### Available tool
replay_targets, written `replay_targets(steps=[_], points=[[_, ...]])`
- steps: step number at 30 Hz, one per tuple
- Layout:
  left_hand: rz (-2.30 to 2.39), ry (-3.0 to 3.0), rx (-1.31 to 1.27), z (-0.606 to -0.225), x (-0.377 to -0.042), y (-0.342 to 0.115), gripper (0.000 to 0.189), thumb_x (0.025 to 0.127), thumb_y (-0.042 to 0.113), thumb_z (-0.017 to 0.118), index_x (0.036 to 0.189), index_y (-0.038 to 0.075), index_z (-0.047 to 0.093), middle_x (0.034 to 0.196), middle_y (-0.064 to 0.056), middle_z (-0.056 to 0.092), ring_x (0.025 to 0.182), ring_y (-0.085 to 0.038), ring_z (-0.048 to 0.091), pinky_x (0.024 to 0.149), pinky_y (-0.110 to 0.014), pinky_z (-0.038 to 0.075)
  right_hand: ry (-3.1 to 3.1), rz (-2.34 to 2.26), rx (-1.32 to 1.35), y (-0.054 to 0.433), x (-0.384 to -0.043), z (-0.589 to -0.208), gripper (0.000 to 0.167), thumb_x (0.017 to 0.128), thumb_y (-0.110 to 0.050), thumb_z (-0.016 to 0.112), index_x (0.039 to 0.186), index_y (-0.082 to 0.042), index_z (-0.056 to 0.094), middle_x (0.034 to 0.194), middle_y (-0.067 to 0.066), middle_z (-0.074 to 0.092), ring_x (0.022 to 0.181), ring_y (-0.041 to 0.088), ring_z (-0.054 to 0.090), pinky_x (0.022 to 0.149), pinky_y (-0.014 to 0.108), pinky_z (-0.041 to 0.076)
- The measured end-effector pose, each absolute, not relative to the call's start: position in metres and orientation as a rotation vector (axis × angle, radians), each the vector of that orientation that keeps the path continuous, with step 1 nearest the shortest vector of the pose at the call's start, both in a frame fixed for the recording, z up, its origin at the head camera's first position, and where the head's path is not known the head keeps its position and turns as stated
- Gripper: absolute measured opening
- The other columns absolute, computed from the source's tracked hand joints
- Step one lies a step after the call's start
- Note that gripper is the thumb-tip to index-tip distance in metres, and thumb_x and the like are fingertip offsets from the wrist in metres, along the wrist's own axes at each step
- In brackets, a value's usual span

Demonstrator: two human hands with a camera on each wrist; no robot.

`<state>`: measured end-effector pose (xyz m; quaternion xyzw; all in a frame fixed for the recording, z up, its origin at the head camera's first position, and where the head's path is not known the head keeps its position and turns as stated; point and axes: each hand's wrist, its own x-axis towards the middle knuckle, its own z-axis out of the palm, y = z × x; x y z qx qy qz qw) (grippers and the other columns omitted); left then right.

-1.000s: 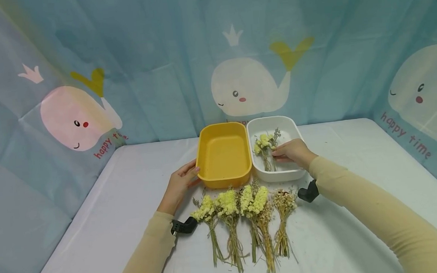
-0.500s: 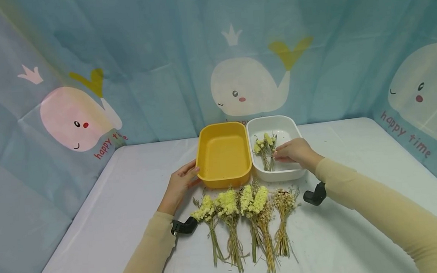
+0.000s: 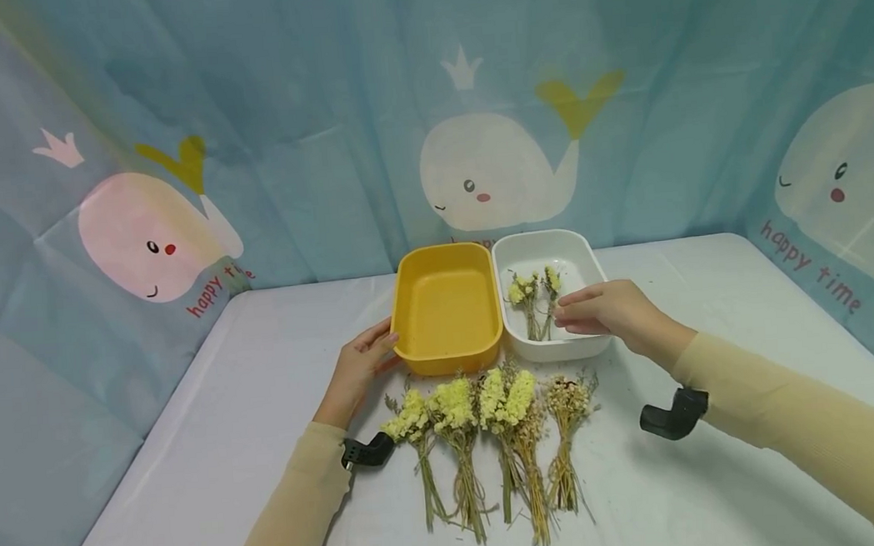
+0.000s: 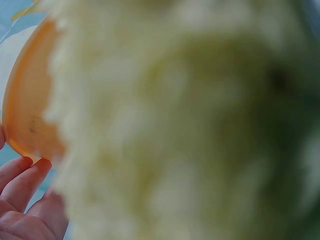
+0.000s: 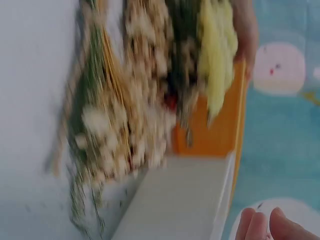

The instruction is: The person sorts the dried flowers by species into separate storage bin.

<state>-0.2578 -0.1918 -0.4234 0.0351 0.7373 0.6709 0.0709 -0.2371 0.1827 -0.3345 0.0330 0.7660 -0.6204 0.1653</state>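
My right hand (image 3: pixel 608 317) hovers over the front right of a white tray (image 3: pixel 554 351), fingers extended and holding nothing. Inside that tray lie two small dried flower bunches: a yellow one (image 3: pixel 524 293) on the left and a thinner yellow one (image 3: pixel 550 287) close to my fingertips. My left hand (image 3: pixel 363 363) rests its fingers against the left wall of a yellow tray (image 3: pixel 450 364). In the left wrist view, fingertips (image 4: pixel 42 165) touch the tray's edge, while blurred pale flowers (image 4: pixel 165 120) cover most of the picture. Parted fingertips show in the right wrist view's lower corner.
In front of the trays, several tied dried bunches lie in a row: yellow-headed ones (image 3: pixel 454 405) to the left and beige ones (image 3: pixel 568 403) to the right. Small plant bits are scattered on the white tablecloth (image 3: pixel 230 453). A blue whale-print curtain (image 3: pixel 324 146) hangs behind.
The thinner bunch, pinched by my right hand earlier, now lies released in the white tray. My right hand has drawn back to the right. The left hand stays put.
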Motion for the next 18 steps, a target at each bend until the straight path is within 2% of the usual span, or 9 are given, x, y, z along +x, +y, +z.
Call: replay_targets(steps=[8, 15, 18], points=[[2.020, 2.216, 0.107, -0.424, -0.259, -0.192, 0.056, 0.099, 0.035, 0.061, 0.151, 0.019, 0.045, 0.152, -0.005, 0.050, 0.128, -0.015, 0.059, 0.108, -0.036, 0.053, 2.134, -1.771, 0.018, 0.188, -0.202, -0.330, 0.050, 0.091, -0.017, 0.074, 0.131, 0.010, 0.058, 0.093, -0.003, 0.078, 0.086, 0.003, 0.074, 0.085, 0.022, 0.062], [2.021, 2.215, 0.108, -0.425, -0.258, -0.192, 0.057, 0.099, 0.034, 0.061, 0.151, 0.018, 0.045, 0.152, -0.006, 0.050, 0.124, -0.009, 0.060, 0.107, -0.034, 0.053, 2.073, -1.781, 0.013, 0.196, -0.181, -0.338, 0.051, 0.090, -0.016, 0.074, 0.129, 0.013, 0.058, 0.095, 0.000, 0.078, 0.089, 0.007, 0.074, 0.086, 0.024, 0.062], [2.032, 2.207, 0.097, -0.424, -0.258, -0.192, 0.056, 0.099, 0.034, 0.062, 0.151, 0.018, 0.046, 0.152, -0.005, 0.050, 0.120, -0.005, 0.062, 0.107, -0.034, 0.053, 2.042, -1.786, 0.005, 0.198, -0.175, -0.343, 0.046, 0.090, -0.016, 0.074, 0.125, 0.010, 0.062, 0.097, 0.002, 0.078, 0.090, 0.009, 0.075, 0.086, 0.025, 0.062]])
